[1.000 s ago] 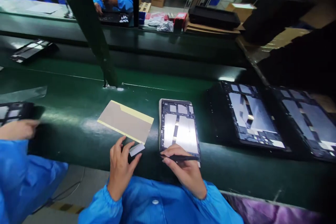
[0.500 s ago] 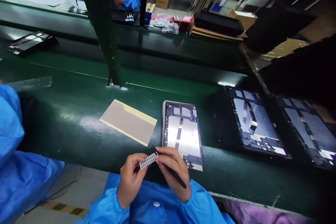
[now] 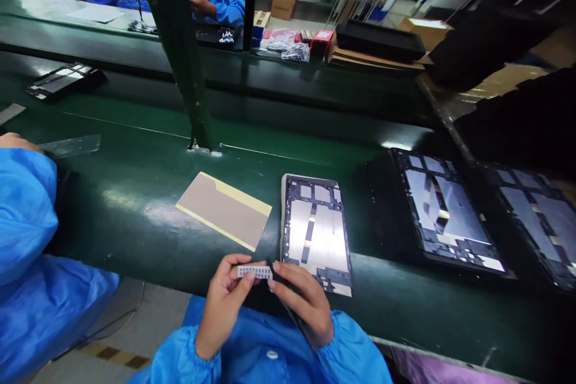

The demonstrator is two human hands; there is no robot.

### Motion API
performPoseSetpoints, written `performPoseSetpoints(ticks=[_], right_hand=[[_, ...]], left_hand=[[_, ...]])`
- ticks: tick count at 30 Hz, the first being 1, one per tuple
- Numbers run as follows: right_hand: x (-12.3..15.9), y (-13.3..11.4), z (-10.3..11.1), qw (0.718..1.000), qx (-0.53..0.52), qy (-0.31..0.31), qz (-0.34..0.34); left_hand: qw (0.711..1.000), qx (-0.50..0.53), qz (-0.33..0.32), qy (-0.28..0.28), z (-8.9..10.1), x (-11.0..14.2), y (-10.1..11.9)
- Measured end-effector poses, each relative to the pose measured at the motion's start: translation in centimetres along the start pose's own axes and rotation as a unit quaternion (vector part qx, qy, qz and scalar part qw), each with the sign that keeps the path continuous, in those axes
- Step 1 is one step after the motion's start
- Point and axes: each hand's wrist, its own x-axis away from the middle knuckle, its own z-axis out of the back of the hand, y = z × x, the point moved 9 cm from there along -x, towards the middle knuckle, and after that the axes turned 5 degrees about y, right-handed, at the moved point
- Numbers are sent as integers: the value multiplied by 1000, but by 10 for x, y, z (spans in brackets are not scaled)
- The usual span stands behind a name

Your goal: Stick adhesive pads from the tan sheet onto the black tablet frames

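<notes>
The strip [image 3: 258,271] is above the near edge of the desk [image 3: 148,246], pinched in the left hand [image 3: 224,306]; the right hand [image 3: 310,299] grips a dark tool [image 3: 296,319], its tip at the strip's right end. The step appears to be picking at that end; the next move would call for steadiness and fine tip control. Beyond lie a sheet [image 3: 225,210] and a tablet [image 3: 326,234].

The small white strip [image 3: 254,272], bearing rows of dark rectangles, is held nearly level. Slim dark tweezers [image 3: 295,317] slant beside its right end.
</notes>
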Motion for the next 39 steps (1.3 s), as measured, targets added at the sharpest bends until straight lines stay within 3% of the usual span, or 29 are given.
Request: performPoseSetpoints(ticks=[3,5,7,10,14,17,19,22,24,31,39], right_hand=[[-8,7,14,988,-81,43,-124],[-13,7,17,977,-123,47,-168],[-17,4,17,972,-148,40,-178],[-16,7,16,962,-169,51,-206],[-9,18,12,939,-207,84,-261],[-4,26,6,921,-238,100,-293],[-1,31,3,907,-256,108,-317],[1,34,2,897,-270,115,-330],[1,32,4,903,-263,122,-319],[1,24,13,932,-195,125,-278],[1,23,10,942,-173,109,-266]], left_hand=[[999,-37,-12,5,3,-2,3],[997,-66,-30,-17,1,-2,8],[991,-101,-85,-33,-2,-1,18],[975,-128,-180,-8,1,4,32],[975,-97,-200,24,4,9,34],[973,-100,-206,-22,-6,11,35],[977,-104,-185,-31,-8,8,30],[987,-71,-135,44,3,0,19],[993,-15,-83,85,9,-4,9],[983,102,120,96,-5,-4,-10],[976,123,130,121,-7,0,-10]])
